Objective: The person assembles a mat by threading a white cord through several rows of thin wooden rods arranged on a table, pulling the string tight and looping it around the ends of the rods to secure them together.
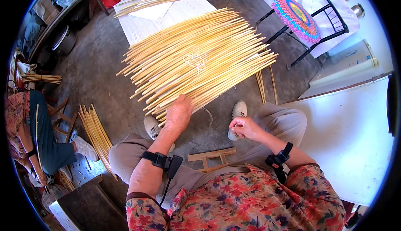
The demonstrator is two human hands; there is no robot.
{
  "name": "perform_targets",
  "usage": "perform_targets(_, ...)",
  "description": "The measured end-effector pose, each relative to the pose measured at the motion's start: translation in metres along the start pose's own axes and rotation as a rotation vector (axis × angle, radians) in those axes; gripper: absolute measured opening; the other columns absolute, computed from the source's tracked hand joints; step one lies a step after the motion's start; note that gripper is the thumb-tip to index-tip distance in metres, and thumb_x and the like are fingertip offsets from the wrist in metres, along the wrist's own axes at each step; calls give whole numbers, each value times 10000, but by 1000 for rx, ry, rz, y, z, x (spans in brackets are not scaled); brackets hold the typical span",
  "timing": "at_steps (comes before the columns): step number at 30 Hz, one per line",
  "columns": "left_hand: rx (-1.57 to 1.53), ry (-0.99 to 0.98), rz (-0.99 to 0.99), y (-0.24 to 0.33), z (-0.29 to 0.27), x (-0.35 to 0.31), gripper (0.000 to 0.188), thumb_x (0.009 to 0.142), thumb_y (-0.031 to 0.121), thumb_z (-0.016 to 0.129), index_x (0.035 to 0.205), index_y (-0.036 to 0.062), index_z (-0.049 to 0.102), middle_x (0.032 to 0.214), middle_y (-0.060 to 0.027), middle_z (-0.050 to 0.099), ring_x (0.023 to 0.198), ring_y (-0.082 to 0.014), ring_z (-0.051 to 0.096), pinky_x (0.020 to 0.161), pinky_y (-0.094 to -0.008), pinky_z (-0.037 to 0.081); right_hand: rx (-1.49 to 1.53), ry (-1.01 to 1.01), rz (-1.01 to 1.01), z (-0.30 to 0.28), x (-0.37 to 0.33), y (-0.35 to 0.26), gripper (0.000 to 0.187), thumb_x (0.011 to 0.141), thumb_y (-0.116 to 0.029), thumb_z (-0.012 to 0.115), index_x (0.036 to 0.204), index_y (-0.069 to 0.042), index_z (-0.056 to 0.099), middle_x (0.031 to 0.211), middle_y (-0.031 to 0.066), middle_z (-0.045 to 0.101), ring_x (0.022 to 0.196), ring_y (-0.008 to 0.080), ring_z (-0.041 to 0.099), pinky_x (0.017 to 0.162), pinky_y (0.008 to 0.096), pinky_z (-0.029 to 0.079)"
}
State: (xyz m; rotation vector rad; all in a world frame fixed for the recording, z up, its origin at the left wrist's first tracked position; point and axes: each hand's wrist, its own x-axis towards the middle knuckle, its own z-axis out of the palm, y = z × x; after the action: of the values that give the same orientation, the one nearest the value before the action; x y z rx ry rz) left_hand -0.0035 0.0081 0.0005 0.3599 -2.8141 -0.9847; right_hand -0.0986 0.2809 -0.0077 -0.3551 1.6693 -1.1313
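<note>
Many pale yellow stalks (167,59) lie side by side as a wide mat over a light wooden table, their ends uneven. My left hand (179,113) is at the mat's near edge, fingers curled down against the closest stalks; what they grip is hidden. A loose tangle of white string (196,59) rests on the mat, and a strand runs from it toward my left hand. To the right, my right hand (245,128) is raised above my shoe, apart from the stalks. Its fingers are pinched together, and anything between them is too small to make out.
The table (184,6) carries a few more stalks at its far end. A black chair with a colourful round cushion (295,18) stands at the right. On the left floor lies a stalk bundle (96,133), near another person (46,135) holding a stalk. A wooden stool (212,154) is below me.
</note>
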Motion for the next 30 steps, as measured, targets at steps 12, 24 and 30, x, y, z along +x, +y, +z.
perform_targets(12, 28, 50, 21, -8, 9, -1, 159, 795, 126, 642, 917, 54, 569, 889, -155, 525, 826, -379, 566, 688, -461, 467, -1018, 203, -781, 33, 76, -118, 111, 851, -156, 561, 943, -135, 619, 845, 101, 563, 767, 291, 614, 641, 384, 516)
perform_targets(24, 13, 83, 35, -2, 4, -4, 139, 796, 119, 637, 894, 36, 582, 871, -156, 538, 843, -372, 567, 713, -456, 468, -1335, 1, -804, 24, 121, -138, 56, 807, -163, 557, 796, -115, 583, 827, 107, 580, 762, 289, 630, 628, 397, 508)
perform_targets(30, 40, 59, 23, -3, -2, -6, 141, 801, 126, 631, 902, 38, 585, 892, -155, 562, 869, -369, 567, 734, -454, 469, -346, 148, -333, 23, 142, -173, 114, 883, -142, 574, 818, -48, 574, 829, 119, 643, 748, 227, 668, 557, 331, 529)
